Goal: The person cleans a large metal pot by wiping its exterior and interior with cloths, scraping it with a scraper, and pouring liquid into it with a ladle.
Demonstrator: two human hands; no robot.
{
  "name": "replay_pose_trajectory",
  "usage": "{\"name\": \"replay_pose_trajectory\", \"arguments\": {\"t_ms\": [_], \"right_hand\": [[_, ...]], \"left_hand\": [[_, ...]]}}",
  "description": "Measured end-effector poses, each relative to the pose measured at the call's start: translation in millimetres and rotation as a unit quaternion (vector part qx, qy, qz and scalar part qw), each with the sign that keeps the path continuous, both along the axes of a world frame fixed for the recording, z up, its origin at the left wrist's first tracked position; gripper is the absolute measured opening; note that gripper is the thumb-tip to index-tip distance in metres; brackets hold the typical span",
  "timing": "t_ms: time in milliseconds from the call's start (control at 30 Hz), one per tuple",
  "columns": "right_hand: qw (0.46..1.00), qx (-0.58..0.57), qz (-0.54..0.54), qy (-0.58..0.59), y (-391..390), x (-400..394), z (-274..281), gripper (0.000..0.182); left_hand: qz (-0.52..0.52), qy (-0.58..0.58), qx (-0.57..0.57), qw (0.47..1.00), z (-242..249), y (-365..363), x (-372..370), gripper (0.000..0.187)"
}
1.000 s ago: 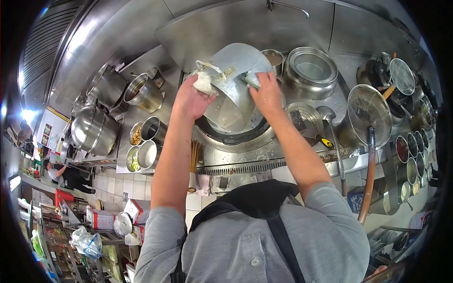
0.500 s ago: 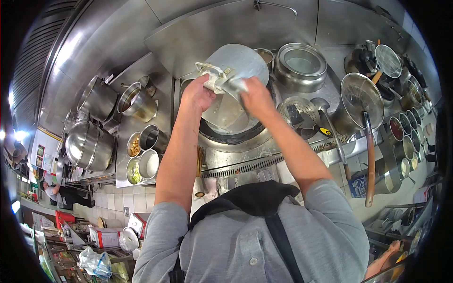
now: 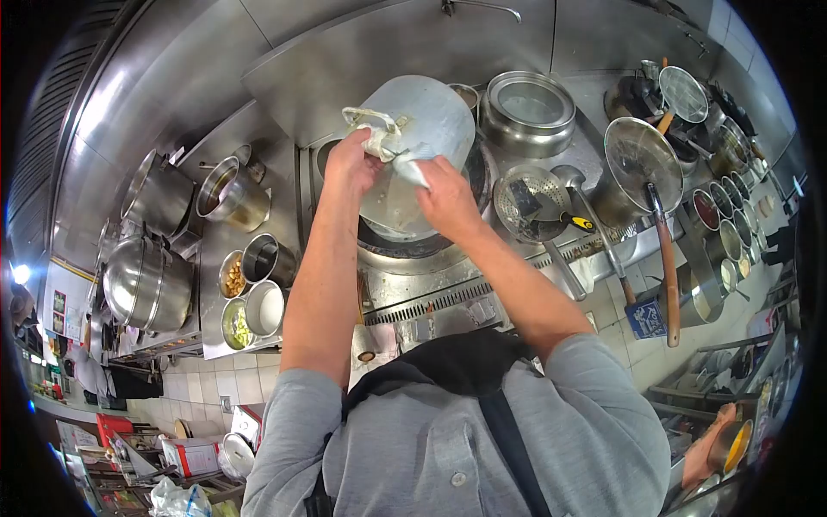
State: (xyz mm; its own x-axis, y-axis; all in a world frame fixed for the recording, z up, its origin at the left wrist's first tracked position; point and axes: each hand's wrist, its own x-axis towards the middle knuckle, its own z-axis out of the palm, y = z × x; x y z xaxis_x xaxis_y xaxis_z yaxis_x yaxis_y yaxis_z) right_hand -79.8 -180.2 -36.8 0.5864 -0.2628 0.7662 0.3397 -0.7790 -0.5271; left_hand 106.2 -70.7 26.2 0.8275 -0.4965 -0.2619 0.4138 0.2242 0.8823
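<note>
A large aluminium stockpot (image 3: 426, 108) lies tilted over the wok burner, its mouth facing me. Its loop handle (image 3: 372, 117) stands at the upper left. My left hand (image 3: 353, 162) is closed on a white cloth (image 3: 379, 143) bunched at the pot's rim, just under that handle. Beside it, my right hand (image 3: 448, 196) grips a pale end of what looks like the same cloth, pressed close to the rim. The black burner ring (image 3: 431, 246) shows below the pot. Part of the pot's mouth is hidden behind my hands.
Right of the pot are a steel pot (image 3: 527, 142), a perforated skimmer (image 3: 538, 202), a ladle (image 3: 594, 220) and a large strainer (image 3: 642, 164) with a wooden handle. Steel containers (image 3: 237, 194) and food bowls (image 3: 234, 323) stand left. A tap (image 3: 482, 9) projects from the back wall.
The view has shifted, so the surroundings sit farther left and slightly higher. My right hand has drawn closer to my left along the rim. The pot stays tilted.
</note>
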Motion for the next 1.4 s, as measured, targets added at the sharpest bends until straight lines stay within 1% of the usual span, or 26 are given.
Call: {"name": "replay_pose_trajectory", "arguments": {"t_ms": [67,100,167,200,233,333,433,467,500,567,667,767,800,900,1000,1100,1200,1300,1400], "right_hand": [[0.998,0.058,-0.011,0.005,-4,0,-12,0.03],[0.997,0.081,-0.018,0.0,-14,6,-14,0.03],[0.994,0.094,-0.05,-0.001,-23,12,-21,0.029],[0.993,0.1,-0.061,0.0,-25,13,-19,0.029],[0.992,0.104,-0.071,0.0,-27,14,-16,0.028],[0.998,0.037,-0.047,0.016,-4,8,-9,0.027],[0.994,0.06,-0.094,0.017,-33,13,-23,0.027],[0.985,0.086,-0.147,0.024,-56,18,-37,0.029],[0.974,0.094,-0.202,0.049,-70,12,-33,0.026],[0.946,0.066,-0.302,0.095,-86,5,-30,0.034],[0.938,0.119,-0.266,0.185,-67,11,-14,0.045],[0.937,0.181,-0.177,0.241,-50,4,-2,0.056],[0.942,0.168,-0.162,0.239,-46,-2,1,0.053],[0.975,0.076,-0.11,0.178,-55,-12,-1,0.056],[0.987,0.018,-0.084,0.132,-60,-12,5,0.054],[0.962,0.089,-0.179,0.185,-47,-6,24,0.049],[0.943,0.027,-0.266,0.199,-47,-6,40,0.045],[0.939,0.023,-0.168,0.3,-34,-8,61,0.05],[0.96,0.11,-0.056,0.252,-42,-9,58,0.056]], "left_hand": [[-0.006,-0.003,0.021,1.0,13,6,-9,0.022],[-0.011,-0.007,0.019,1.0,12,4,-2,0.024],[-0.022,-0.007,0.02,1.0,-1,4,8,0.028],[-0.018,-0.008,0.022,1.0,-1,4,6,0.028],[-0.012,-0.01,0.021,1.0,1,2,4,0.028],[-0.005,-0.004,0.02,1.0,3,5,3,0.027],[-0.012,-0.009,0.019,1.0,7,7,-5,0.027],[-0.015,-0.014,0.014,1.0,9,7,-9,0.027],[-0.023,-0.02,0.011,0.999,7,6,-8,0.027],[-0.039,-0.029,0.006,0.999,2,6,-6,0.028],[-0.051,-0.029,0.001,0.998,-5,4,0,0.031],[-0.021,-0.033,0.001,0.999,1,6,-7,0.023],[-0.019,-0.036,0.002,0.999,2,7,-4,0.024],[-0.021,-0.045,0.008,0.999,2,8,-4,0.025],[-0.021,-0.055,0.012,0.998,7,8,-12,0.027],[-0.018,-0.065,0.015,0.998,7,7,-19,0.027],[-0.023,-0.077,0.019,0.997,3,5,-18,0.028],[-0.004,-0.077,0.028,0.997,6,5,-24,0.029],[0.001,-0.074,0.018,0.997,8,6,-20,0.028]]}}
